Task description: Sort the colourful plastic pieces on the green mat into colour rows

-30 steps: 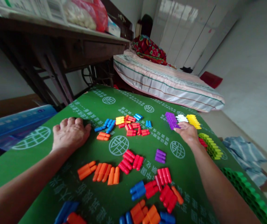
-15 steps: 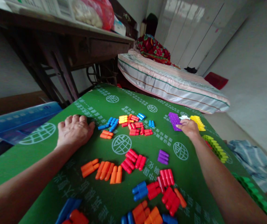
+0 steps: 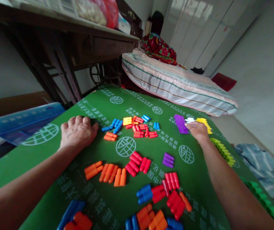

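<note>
My left hand (image 3: 78, 132) rests palm down on the green board (image 3: 141, 102), its fingers loosely spread and nothing held. Beyond its thumb lie an orange block (image 3: 110, 136) and several blue blocks (image 3: 117, 126). At the far right, my right hand (image 3: 199, 130) reaches with fingers drawn together beside a purple row of joined blocks (image 3: 181, 124) and white blocks (image 3: 189, 120). Its fingertips are partly hidden, so what they hold cannot be made out. A yellow row of blocks (image 3: 205, 124) lies just behind that hand.
Red blocks (image 3: 140, 127), orange blocks (image 3: 108, 172) and a purple block (image 3: 168, 159) are scattered over the board. Yellow-green (image 3: 223, 151) and green (image 3: 266, 198) rows line the right edge. A dark wooden table (image 3: 98, 44) stands left, a bed (image 3: 175, 81) behind.
My right hand has shifted slightly right, away from the purple row, and its thumb has drawn in. My left hand stays in place. The view has tilted a little.
</note>
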{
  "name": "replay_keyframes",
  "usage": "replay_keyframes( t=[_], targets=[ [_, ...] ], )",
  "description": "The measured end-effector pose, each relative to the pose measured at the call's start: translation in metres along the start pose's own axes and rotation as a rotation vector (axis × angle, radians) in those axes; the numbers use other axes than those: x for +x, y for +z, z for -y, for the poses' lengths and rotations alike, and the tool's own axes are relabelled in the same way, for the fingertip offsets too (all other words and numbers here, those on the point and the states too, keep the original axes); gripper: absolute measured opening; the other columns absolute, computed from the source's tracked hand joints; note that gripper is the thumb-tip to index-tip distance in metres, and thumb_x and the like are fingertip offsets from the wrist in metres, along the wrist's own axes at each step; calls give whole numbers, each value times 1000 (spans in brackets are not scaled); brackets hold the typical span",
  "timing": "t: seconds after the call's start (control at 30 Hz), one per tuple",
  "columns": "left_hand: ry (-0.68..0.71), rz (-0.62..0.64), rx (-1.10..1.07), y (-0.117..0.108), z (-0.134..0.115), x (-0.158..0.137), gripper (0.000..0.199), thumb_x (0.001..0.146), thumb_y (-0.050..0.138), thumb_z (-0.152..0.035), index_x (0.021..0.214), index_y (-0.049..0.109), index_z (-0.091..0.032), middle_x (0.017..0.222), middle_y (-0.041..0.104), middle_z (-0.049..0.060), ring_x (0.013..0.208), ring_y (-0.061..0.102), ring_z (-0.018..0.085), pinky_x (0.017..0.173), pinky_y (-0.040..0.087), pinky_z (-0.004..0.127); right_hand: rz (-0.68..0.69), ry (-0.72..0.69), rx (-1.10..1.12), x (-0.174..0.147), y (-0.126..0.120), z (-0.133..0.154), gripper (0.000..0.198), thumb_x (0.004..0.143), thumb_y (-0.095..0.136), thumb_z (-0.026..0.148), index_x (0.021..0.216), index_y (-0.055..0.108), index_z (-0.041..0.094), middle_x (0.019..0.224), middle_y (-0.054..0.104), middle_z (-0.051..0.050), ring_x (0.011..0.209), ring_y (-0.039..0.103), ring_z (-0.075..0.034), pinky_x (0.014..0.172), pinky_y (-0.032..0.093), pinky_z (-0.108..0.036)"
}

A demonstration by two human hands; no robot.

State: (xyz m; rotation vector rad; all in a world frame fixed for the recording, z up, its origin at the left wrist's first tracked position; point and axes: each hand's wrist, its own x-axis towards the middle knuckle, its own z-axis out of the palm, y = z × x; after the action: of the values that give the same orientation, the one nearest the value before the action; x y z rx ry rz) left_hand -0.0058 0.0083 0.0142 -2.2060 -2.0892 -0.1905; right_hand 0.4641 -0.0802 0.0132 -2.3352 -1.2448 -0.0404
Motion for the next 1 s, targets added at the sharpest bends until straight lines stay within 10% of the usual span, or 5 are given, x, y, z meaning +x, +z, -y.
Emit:
replay_keyframes(
  t=[0.5, 1.0],
  targets=[
    [1, -2, -1, 1, -1, 1, 62, 85, 19, -51, 114, 54, -8, 125, 51, 22, 122, 41, 38, 99, 37, 53, 3, -8, 119, -57, -11, 6, 32, 74, 63, 46, 93, 71, 22, 85, 75, -6, 82, 70, -23, 78, 52, -34],
    [4, -17, -9, 6, 2, 3, 66, 84, 17, -53, 114, 54, -8, 124, 51, 23, 122, 40, 39, 98, 36, 53, -4, 103, -17, -14, 12, 0, 51, 73, 66, 46, 116, 66, 19, 95, 74, -9, 86, 68, -24, 79, 52, -35]
  ],
)
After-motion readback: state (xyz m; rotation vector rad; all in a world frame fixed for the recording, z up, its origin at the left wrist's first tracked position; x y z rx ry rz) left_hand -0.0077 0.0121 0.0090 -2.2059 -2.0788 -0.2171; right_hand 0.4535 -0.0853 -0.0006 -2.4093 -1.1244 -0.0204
